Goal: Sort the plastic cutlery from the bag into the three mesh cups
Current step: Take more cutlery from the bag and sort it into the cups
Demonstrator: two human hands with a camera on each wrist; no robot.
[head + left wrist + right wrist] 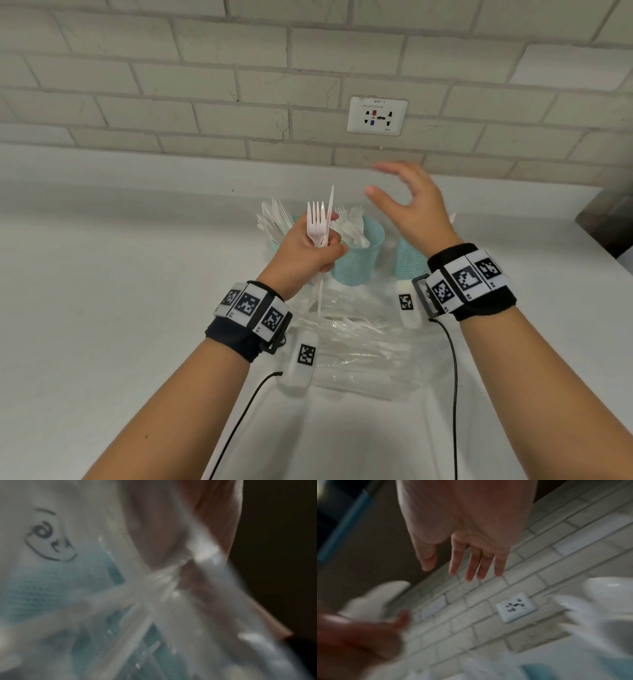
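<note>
My left hand (308,250) grips a bunch of white plastic forks (318,222) upright, with a knife tip sticking up beside them, in front of the mesh cups. In the left wrist view the handles (154,582) cross my palm, blurred. Three teal mesh cups stand in a row: the left cup (274,243) holds knives, the middle cup (359,253) holds forks and other white cutlery, and the right cup (409,260) is mostly hidden behind my right wrist. My right hand (407,202) hovers open above the cups with nothing in it; its fingers (471,563) are spread. The clear bag (356,346) with cutlery lies near me.
The white counter (120,291) runs to a brick-tiled wall with a socket plate (376,114). A dark edge (606,219) bounds the counter at the right. Sensor cables trail from both wrist bands.
</note>
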